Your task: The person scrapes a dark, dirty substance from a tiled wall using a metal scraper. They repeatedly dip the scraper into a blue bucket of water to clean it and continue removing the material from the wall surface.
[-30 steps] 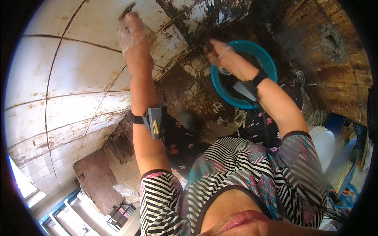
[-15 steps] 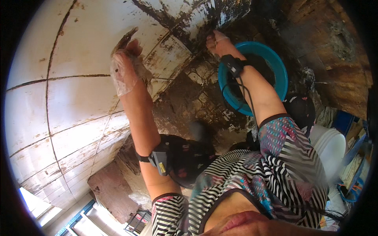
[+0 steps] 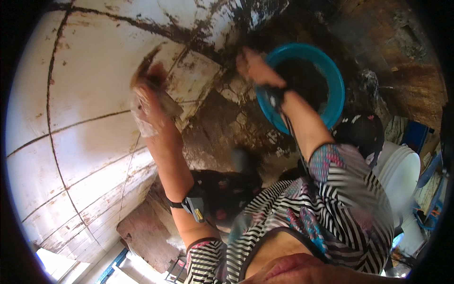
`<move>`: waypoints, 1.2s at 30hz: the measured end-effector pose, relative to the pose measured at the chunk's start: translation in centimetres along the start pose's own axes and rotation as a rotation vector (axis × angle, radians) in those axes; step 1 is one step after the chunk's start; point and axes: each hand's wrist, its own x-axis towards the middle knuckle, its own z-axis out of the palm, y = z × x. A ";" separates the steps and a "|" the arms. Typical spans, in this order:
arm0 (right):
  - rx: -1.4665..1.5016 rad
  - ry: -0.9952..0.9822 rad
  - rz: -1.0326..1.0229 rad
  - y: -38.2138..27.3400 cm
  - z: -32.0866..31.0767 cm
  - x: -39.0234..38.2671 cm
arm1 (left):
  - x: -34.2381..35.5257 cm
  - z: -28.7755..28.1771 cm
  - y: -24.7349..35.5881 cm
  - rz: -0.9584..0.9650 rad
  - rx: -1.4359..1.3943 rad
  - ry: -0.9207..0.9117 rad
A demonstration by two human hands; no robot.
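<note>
My left hand [image 3: 147, 102], in a torn clear plastic glove, is up against the dirty white tiled wall [image 3: 94, 90]. Its fingers look curled around a thin, dark brownish piece [image 3: 150, 57], too blurred to name. My right hand [image 3: 257, 68] is smeared by motion, so its fingers do not show clearly. It hovers beside the left rim of a round turquoise basin [image 3: 336, 78], which holds something dark. Whether the right hand holds anything cannot be seen.
Grimy, dark-stained flooring [image 3: 213, 123] lies between the wall and the basin. At the right stands a white plastic bucket [image 3: 402, 175]. A brown board [image 3: 144, 236] is at the lower left. A stained brown surface [image 3: 411, 90] rises beyond the basin.
My right hand has moved slightly left and nearer to me, now blurred. My left hand has dropped a little lower along the wall. The whole view has shifted slightly.
</note>
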 end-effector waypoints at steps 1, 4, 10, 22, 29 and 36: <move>-0.058 0.004 -0.044 0.5 0.1 -0.2 | 0.0 0.1 0.0 0.010 0.016 0.001; -0.170 0.105 -0.165 0.5 0.9 -0.4 | -0.2 0.5 -0.1 0.008 0.029 -0.015; -0.125 -0.017 -0.248 -2.1 0.5 -0.3 | -0.3 1.1 0.0 0.021 0.157 -0.011; 0.105 -0.377 -0.461 0.3 -3.7 7.4 | -0.7 2.9 0.0 -0.031 0.117 -0.072; 0.084 -0.251 -0.187 0.8 -3.7 4.4 | -1.2 3.2 -0.7 -0.011 0.160 -0.098; -0.083 -0.069 -0.180 2.2 0.0 -1.1 | -1.2 3.0 -0.5 -0.017 0.221 -0.095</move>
